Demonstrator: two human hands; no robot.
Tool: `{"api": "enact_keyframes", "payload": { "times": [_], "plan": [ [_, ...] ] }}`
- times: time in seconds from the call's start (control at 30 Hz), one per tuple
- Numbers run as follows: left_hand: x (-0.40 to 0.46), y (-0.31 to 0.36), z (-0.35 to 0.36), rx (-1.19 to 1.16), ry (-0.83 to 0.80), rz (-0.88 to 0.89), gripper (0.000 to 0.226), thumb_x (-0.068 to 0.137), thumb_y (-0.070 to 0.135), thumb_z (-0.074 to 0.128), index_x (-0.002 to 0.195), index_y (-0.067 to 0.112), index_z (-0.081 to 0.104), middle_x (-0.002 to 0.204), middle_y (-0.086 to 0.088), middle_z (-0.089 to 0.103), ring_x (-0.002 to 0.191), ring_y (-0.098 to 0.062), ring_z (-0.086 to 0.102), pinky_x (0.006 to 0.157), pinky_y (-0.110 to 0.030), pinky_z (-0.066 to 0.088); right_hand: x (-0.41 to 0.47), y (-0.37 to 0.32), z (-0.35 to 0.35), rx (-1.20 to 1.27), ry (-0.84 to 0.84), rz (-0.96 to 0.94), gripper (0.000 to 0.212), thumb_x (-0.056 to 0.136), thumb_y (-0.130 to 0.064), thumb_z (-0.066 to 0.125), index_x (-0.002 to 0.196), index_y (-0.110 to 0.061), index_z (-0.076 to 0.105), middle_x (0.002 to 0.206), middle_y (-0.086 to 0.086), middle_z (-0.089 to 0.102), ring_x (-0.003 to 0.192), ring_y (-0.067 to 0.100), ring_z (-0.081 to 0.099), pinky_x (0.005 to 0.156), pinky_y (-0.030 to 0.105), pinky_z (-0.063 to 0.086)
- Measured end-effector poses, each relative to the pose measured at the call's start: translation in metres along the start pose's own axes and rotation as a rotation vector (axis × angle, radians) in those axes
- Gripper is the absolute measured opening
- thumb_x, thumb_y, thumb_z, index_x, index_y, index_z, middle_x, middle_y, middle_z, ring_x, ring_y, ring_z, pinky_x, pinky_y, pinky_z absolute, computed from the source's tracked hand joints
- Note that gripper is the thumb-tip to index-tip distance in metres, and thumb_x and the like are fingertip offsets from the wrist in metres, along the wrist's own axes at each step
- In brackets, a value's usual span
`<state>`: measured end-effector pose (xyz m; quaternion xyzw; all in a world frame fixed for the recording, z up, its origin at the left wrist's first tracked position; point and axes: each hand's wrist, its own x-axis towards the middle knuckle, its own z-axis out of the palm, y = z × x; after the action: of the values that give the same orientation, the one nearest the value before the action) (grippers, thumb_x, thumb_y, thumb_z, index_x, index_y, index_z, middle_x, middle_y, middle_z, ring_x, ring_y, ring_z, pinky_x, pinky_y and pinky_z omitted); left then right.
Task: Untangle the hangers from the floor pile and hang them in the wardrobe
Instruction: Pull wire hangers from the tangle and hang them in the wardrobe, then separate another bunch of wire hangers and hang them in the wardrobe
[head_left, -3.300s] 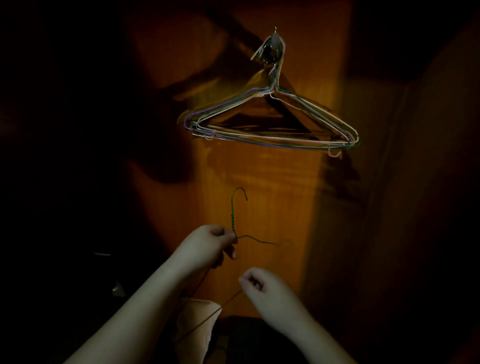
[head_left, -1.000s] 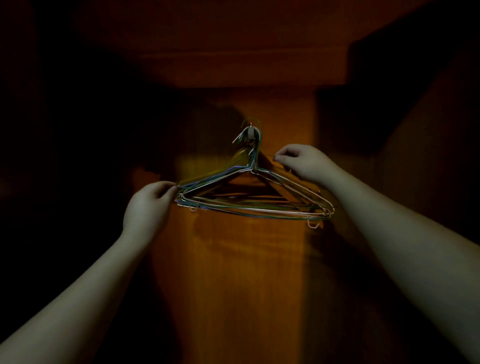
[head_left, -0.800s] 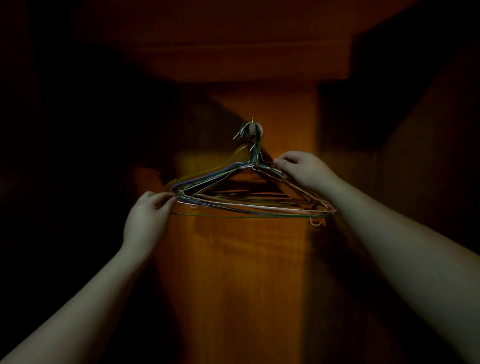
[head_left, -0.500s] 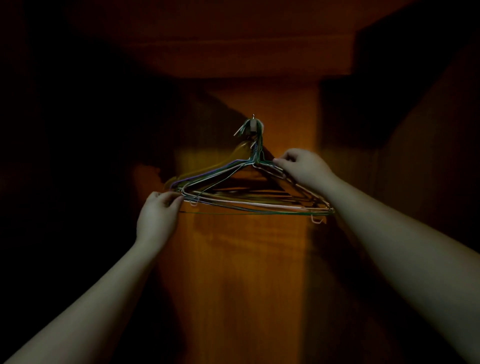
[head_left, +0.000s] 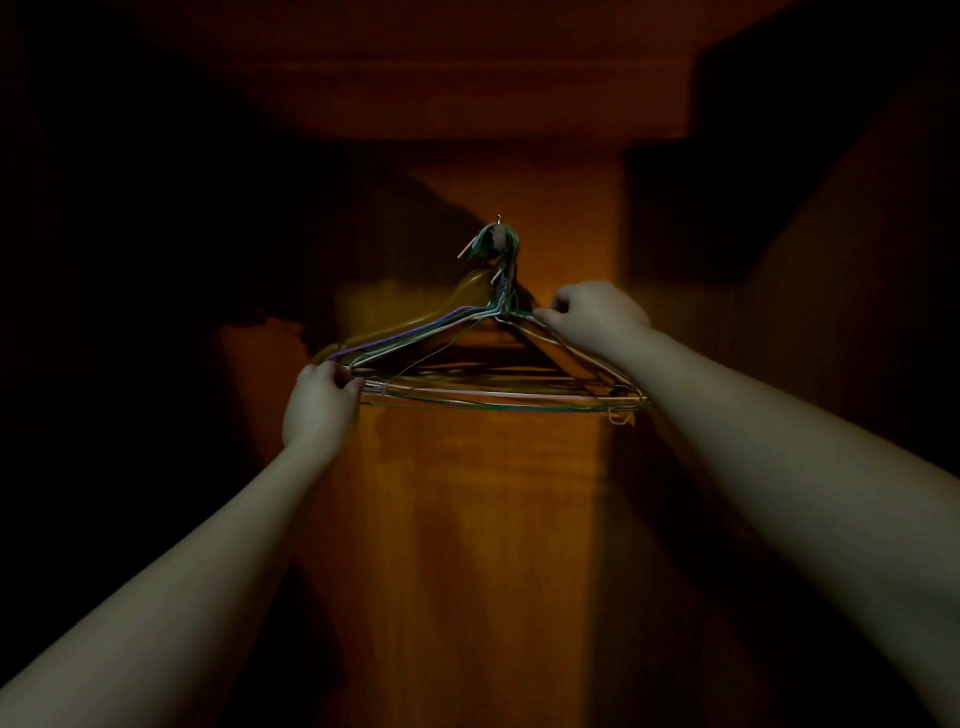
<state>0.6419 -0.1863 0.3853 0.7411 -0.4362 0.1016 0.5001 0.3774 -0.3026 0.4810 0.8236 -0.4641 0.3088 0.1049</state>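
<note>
Hangers, a bunch of thin wire ones in mixed colours, hang together inside the wardrobe, against its orange-brown wooden back panel, just below the panel's upper edge and near its middle. Their necks gather at one small hook or nail on the panel; which of the two it is cannot be told in the dim light. A purple wire and a yellowish, thicker-looking shoulder show on the left slope of the bunch, pale and pinkish wires run along the bottom bars, and a green wire sits lowest. The sides of the wardrobe and the area above the panel lie in deep shadow, with only the central strip of wood lit.

Both bare forearms reach up from the lower corners of the view. The left hand is curled closed at the left corner of the bunch, its fingertips pinching the wires where the slope meets the bottom bars. The right hand is closed in a loose fist on the right slope, just beside the necks, with thumb and forefinger pinching a wire there. A small loop hangs under the right corner of the bottom bars.
</note>
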Motion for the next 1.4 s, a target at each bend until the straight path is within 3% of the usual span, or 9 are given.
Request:
{"api": "enact_keyframes", "payload": {
  "times": [0.3, 0.5, 0.63, 0.83, 0.97, 1.07, 1.13, 1.3, 1.4],
  "plan": [
    [-0.013, -0.015, -0.017, -0.028, -0.038, -0.006, 0.028, 0.1, 0.03, 0.05, 0.12, 0.013, 0.06, 0.12, -0.008, 0.053, 0.08, -0.016, 0.053, 0.055, -0.026, 0.037, -0.017, -0.017, -0.012, -0.089, -0.003, 0.126, 0.034, 0.096, -0.048, 0.051, 0.106, -0.017, 0.061, 0.092, 0.003, 0.058, 0.083, 0.02, 0.055, 0.064, 0.031, 0.044],
    [-0.048, -0.03, -0.027, -0.031, -0.088, 0.013, 0.028, 0.1, 0.028, 0.049, 0.118, 0.008, 0.058, 0.12, -0.008, 0.053, 0.088, -0.017, 0.051, 0.064, -0.031, 0.044, -0.075, -0.02, -0.012, -0.01, 0.082, 0.079, 0.021, 0.096, -0.038, 0.051, 0.093, -0.018, 0.057, 0.092, 0.003, 0.057, 0.081, 0.021, 0.055, 0.064, 0.032, 0.041],
    [-0.092, -0.045, -0.027, 0.01, -0.361, 0.06, 0.028, 0.1, 0.028, 0.05, 0.121, 0.011, 0.057, 0.119, -0.008, 0.056, 0.083, -0.019, 0.056, 0.057, -0.026, 0.041, -0.148, -0.015, 0.006, 0.073, -0.144, 0.044, 0.024, 0.097, -0.038, 0.05, 0.104, -0.018, 0.062, 0.096, 0.001, 0.058, 0.082, 0.017, 0.054, 0.067, 0.029, 0.038],
    [-0.185, -0.061, -0.018, 0.154, -0.757, -0.036, 0.03, 0.101, 0.031, 0.049, 0.126, 0.014, 0.054, 0.096, -0.009, 0.063, 0.059, -0.015, 0.053, 0.045, -0.027, 0.038, -0.278, 0.013, 0.048, 0.181, -0.559, 0.149, 0.035, 0.099, -0.042, 0.049, 0.124, -0.021, 0.06, 0.117, 0.002, 0.06, 0.104, 0.019, 0.057, 0.085, 0.035, 0.049],
    [-0.263, -0.052, -0.003, 0.149, -0.857, -0.101, 0.037, 0.101, 0.032, 0.049, 0.135, 0.018, 0.05, 0.093, -0.006, 0.066, 0.058, -0.012, 0.053, 0.046, -0.025, 0.038, -0.374, 0.042, 0.077, 0.33, -0.634, 0.279, 0.03, 0.097, -0.046, 0.049, 0.119, -0.029, 0.061, 0.11, -0.005, 0.061, 0.091, 0.011, 0.056, 0.07, 0.028, 0.043],
    [-0.336, -0.034, 0.016, 0.153, -0.922, -0.078, 0.041, 0.101, 0.031, 0.049, 0.14, 0.015, 0.048, 0.128, -0.007, 0.06, 0.095, -0.011, 0.058, 0.072, -0.025, 0.041, -0.451, 0.075, 0.08, 0.4, -0.681, 0.377, 0.027, 0.098, -0.043, 0.05, 0.116, -0.029, 0.062, 0.107, -0.007, 0.059, 0.094, 0.012, 0.057, 0.073, 0.028, 0.042],
    [-0.383, -0.018, 0.03, 0.133, -0.973, -0.087, 0.042, 0.101, 0.033, 0.05, 0.139, 0.015, 0.048, 0.135, -0.007, 0.056, 0.114, -0.017, 0.055, 0.081, -0.026, 0.04, -0.5, 0.099, 0.074, 0.417, -0.696, 0.422, 0.023, 0.098, -0.041, 0.05, 0.113, -0.028, 0.062, 0.103, -0.009, 0.058, 0.096, 0.012, 0.057, 0.075, 0.028, 0.041],
    [-0.489, 0.04, 0.069, 0.139, -1.141, -0.03, 0.028, 0.1, 0.038, 0.049, 0.117, 0.018, 0.058, 0.103, 0.002, 0.063, 0.077, -0.015, 0.06, 0.06, -0.027, 0.043, -0.62, 0.165, 0.05, 0.405, -0.689, 0.587, 0.023, 0.098, -0.04, 0.049, 0.112, -0.028, 0.064, 0.107, -0.007, 0.061, 0.095, 0.012, 0.056, 0.077, 0.028, 0.042],
    [-0.546, 0.076, 0.094, 0.159, -1.232, 0.088, 0.024, 0.1, 0.036, 0.049, 0.11, 0.02, 0.062, 0.094, 0.001, 0.063, 0.07, -0.016, 0.06, 0.056, -0.028, 0.043, -0.68, 0.201, 0.032, 0.334, -0.715, 0.667, 0.027, 0.099, -0.038, 0.046, 0.113, -0.025, 0.064, 0.11, -0.006, 0.062, 0.097, 0.011, 0.056, 0.078, 0.027, 0.042]
  ]
}}
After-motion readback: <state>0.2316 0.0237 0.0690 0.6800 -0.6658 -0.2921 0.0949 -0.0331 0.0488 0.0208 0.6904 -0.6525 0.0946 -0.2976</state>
